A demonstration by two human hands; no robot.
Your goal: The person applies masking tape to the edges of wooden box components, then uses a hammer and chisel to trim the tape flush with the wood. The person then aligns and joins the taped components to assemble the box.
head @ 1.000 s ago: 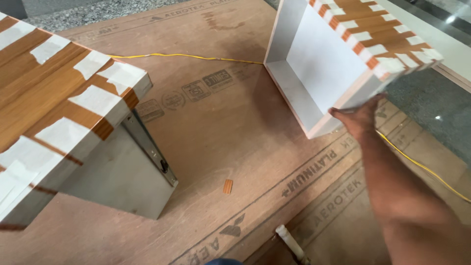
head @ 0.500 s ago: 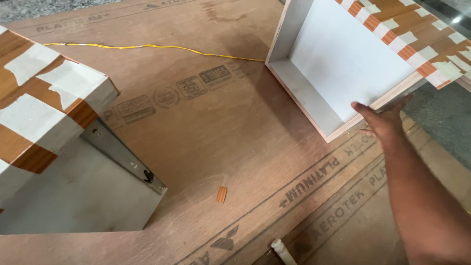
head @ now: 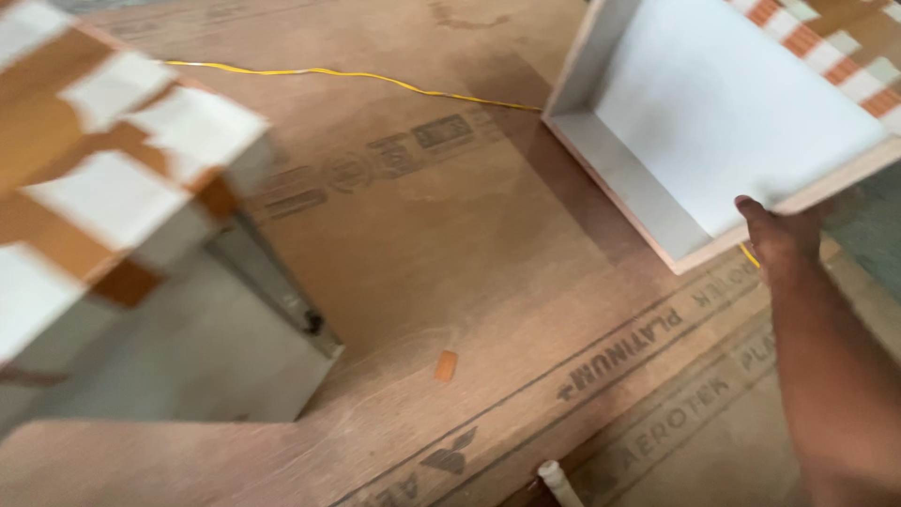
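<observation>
Presently your right hand [head: 784, 235] is gripping the near edge of the white-lined open box [head: 723, 122] at far right, fingers clamped on its rim, keeping it tilted up off the plywood sheet [head: 441, 244]. Your left hand is showing nowhere.

The open box panel [head: 741, 122] at two o'clock is board faced inside in smooth, matt white laminate, its cut edges showing raw pale ply. The cabinet [head: 122, 263] at nine o'clock carries wood-grain brown veneer patched with matt white paper tape, its side flat grey-white. Beneath both lies a plywood sheet [head: 422, 235], brown, dull, slightly rough. A yellow cord [head: 357, 79] at twelve o'clock looks plastic-coated.
</observation>
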